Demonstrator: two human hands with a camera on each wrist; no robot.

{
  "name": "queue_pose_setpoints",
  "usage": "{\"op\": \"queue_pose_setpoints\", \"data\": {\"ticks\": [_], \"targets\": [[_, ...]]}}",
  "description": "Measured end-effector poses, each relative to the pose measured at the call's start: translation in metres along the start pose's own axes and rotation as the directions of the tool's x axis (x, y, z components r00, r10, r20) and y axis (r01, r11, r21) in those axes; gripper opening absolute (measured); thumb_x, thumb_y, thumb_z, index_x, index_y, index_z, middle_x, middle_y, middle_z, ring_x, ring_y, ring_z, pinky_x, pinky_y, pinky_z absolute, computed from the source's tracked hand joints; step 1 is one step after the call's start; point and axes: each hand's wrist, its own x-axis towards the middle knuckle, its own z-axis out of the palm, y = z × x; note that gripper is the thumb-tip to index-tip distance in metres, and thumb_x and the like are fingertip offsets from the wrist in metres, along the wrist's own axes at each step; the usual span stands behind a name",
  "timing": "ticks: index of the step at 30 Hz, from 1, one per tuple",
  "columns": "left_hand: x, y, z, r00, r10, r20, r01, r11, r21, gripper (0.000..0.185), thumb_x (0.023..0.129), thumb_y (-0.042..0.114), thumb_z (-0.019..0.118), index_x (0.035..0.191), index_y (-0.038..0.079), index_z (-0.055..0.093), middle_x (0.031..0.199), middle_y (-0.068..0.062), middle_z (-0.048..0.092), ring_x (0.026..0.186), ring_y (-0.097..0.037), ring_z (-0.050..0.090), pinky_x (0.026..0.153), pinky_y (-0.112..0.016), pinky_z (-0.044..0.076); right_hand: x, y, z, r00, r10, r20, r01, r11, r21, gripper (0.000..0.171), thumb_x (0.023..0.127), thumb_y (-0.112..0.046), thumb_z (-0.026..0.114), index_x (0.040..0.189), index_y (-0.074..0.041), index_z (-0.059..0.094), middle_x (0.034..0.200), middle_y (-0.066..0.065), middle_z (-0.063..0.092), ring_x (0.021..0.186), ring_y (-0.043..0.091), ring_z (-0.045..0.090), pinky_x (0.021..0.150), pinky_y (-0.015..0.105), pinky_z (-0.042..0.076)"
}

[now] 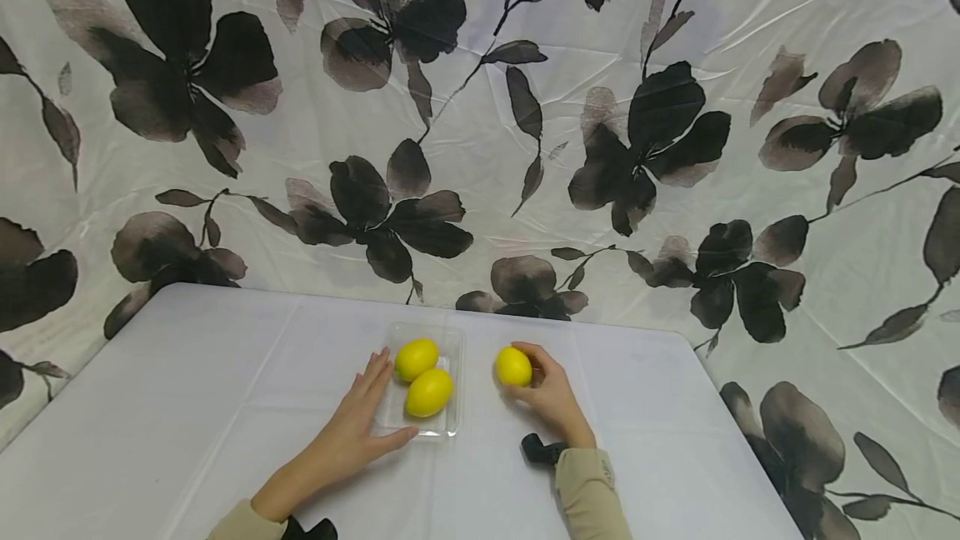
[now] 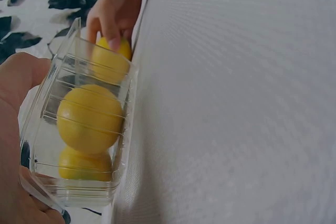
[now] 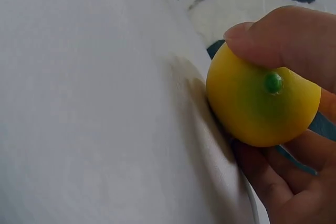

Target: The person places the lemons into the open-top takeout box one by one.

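Gripping a yellow lemon (image 1: 513,366) just right of centre frame, my right hand (image 1: 551,394) is curling fingers and thumb round it on the white tablecloth (image 1: 187,407). Left of it, my left hand (image 1: 360,423) is lying flat with straight fingers against the near left edge of a clear plastic tray (image 1: 453,386), which is holding two more lemons (image 1: 423,377). Black-flowered fabric (image 1: 480,107) is filling the upper frame behind the table.

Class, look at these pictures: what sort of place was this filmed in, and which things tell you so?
Probably a staged indoor recording corner, not a kitchen: a table under a plain white cloth, a flower-printed sheet hung as backdrop, and only lemons in a clear tray.
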Motion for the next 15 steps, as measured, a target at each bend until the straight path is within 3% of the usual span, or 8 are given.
{"op": "queue_pose_setpoints", "data": {"ticks": [6, 15], "targets": [[0.000, 0.000, 0.000, 1.000, -0.005, 0.001, 0.005, 1.000, -0.005, 0.103, 0.083, 0.047, 0.077, 0.152, -0.009, 0.025, 0.164, -0.018, 0.013, 0.150, -0.038, 0.010, 0.120, -0.057, 0.009, 0.000, -0.005, 0.007, 1.000, -0.015, -0.002, 0.015, 1.000, -0.002, 0.065, 0.072, -0.005, 0.085, 0.132, -0.014, 0.059, 0.128, 0.002, 0.061, 0.113, 0.022, 0.056, 0.104, 0.040, 0.047], [0.000, -0.002, 0.002, 1.000, 0.000, -0.005, 0.000, 1.000, 0.000, 0.102, 0.083, 0.046, 0.077, 0.152, -0.009, 0.026, 0.164, -0.018, 0.014, 0.150, -0.038, 0.010, 0.122, -0.052, 0.008, 0.005, -0.020, 0.014, 0.994, -0.075, -0.081, 0.075, 0.997, -0.002, 0.064, 0.073, 0.000, 0.084, 0.131, -0.009, 0.058, 0.127, 0.007, 0.062, 0.110, 0.024, 0.057, 0.098, 0.038, 0.051]]}}
